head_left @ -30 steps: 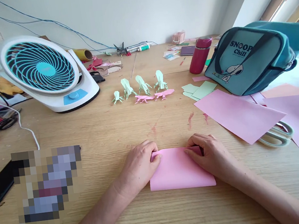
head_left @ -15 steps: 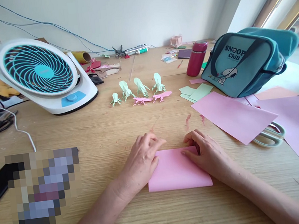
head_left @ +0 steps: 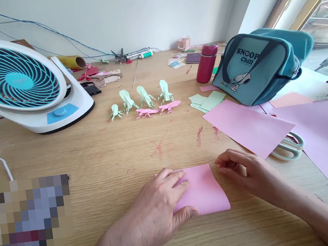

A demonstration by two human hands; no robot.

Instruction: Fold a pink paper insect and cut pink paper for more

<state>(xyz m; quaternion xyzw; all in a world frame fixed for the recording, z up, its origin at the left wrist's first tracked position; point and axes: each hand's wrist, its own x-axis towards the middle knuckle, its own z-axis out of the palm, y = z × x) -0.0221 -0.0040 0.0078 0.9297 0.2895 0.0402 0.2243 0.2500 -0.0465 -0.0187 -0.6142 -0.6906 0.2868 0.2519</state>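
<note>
A folded pink sheet [head_left: 204,190] lies on the wooden table, its fold toward me and its right side slightly raised and curved. My left hand [head_left: 162,205] rests on the left part of this sheet with its fingers spread, hiding the left edge. Just right of the sheet, my right hand [head_left: 238,167] is apart from it, fingers curled and thumb near the fingertips; nothing shows between them. Farther back stand several pale green folded paper figures [head_left: 127,100], with pink folded figures [head_left: 169,106] in front of them.
At the left are a white fan [head_left: 74,104] and a pixelated area. On the right lie a loose pink sheet [head_left: 248,124], green-handled scissors [head_left: 290,151] and green paper pieces [head_left: 213,100]. Behind them stand a red bottle [head_left: 207,64] and a teal bag [head_left: 247,69].
My left hand has moved from pinching the far left edge to lying flat on the folded sheet. My right hand has let go of the sheet and moved right. The view has shifted.
</note>
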